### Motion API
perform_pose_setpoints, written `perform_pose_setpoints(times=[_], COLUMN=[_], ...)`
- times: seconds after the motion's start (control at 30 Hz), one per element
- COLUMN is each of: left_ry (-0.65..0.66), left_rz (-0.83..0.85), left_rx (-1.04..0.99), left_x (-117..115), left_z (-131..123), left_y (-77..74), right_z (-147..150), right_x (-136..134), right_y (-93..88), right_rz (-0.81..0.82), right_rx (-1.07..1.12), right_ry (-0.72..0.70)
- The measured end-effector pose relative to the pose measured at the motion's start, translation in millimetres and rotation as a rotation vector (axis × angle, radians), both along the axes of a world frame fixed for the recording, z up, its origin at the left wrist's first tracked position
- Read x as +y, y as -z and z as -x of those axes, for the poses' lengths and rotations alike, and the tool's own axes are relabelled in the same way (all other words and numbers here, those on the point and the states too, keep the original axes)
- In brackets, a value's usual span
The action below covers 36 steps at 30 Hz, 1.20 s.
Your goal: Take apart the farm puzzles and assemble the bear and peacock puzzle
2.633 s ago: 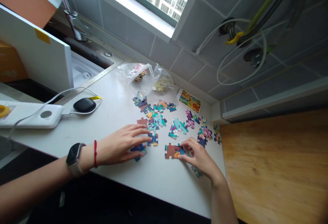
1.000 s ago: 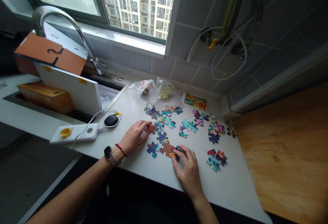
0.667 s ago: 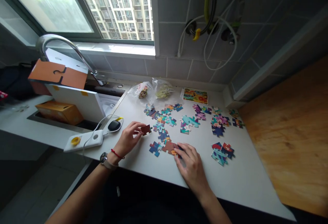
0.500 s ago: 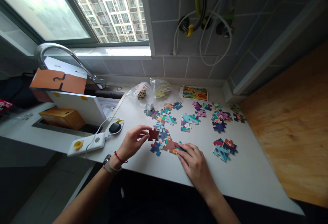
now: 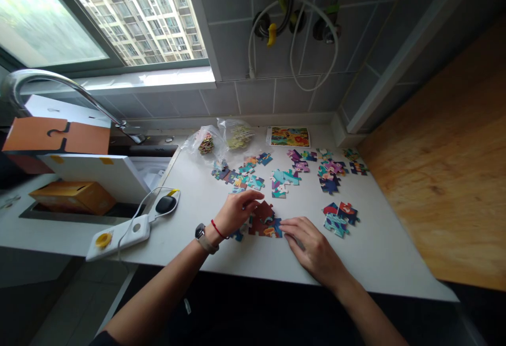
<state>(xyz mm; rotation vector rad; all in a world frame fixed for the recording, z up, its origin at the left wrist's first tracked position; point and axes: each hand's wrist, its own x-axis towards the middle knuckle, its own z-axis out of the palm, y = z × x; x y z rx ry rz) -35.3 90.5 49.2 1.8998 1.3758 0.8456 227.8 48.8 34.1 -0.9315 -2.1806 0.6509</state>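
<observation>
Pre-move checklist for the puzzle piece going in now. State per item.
1. Left hand on the dark red piece: ok, fingertips are on it.
2. Dark red piece meets the joined cluster: touching. Whether the tabs are seated, cannot tell.
3. Right hand steadies the cluster: ok, fingertips rest at its right edge.
4. Reference picture readable: ok, it lies flat by the wall, uncovered.
5. Cluster fully on the counter: ok, no overhang at the front edge.
6. Blue piece under the left wrist: not ok, partly covered.
</observation>
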Motion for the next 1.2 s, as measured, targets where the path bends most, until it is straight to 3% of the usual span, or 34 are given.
perform_pose_setpoints(times=[0.1,0.27,0.43,0.53,0.7,0.9,1.07,1.2], left_ry=[-0.004,0.034,0.204,0.206,0.132,-0.062,0.069,0.137], left_rz=[-0.016,-0.115,-0.216,-0.252,-0.301,-0.301,-0.251,-0.275], left_rx=[-0.038,0.024,0.228,0.343,0.435,0.429,0.352,0.390], left_x=[1,1,-10,-19,-27,-33,-53,-65], left_z=[0,11,27,36,55,66,49,36], left_y=[5.0,3.0,9.3,19.3,25.4,14.6,4.6,12.8], right_z=[10,33,52,56,55,51,49,49], right_x=[10,26,29,30,29,26,31,34], right_y=[-5.5,-8.5,-2.8,1.9,8.6,10.2,8.1,9.0], right_rz=[0.074,0.108,0.107,0.112,0.145,0.199,0.310,0.378], right_rx=[0.007,-0.115,-0.211,-0.194,-0.087,0.177,0.417,0.523], right_ry=[0.097,0.105,0.191,0.244,0.289,0.305,0.361,0.403])
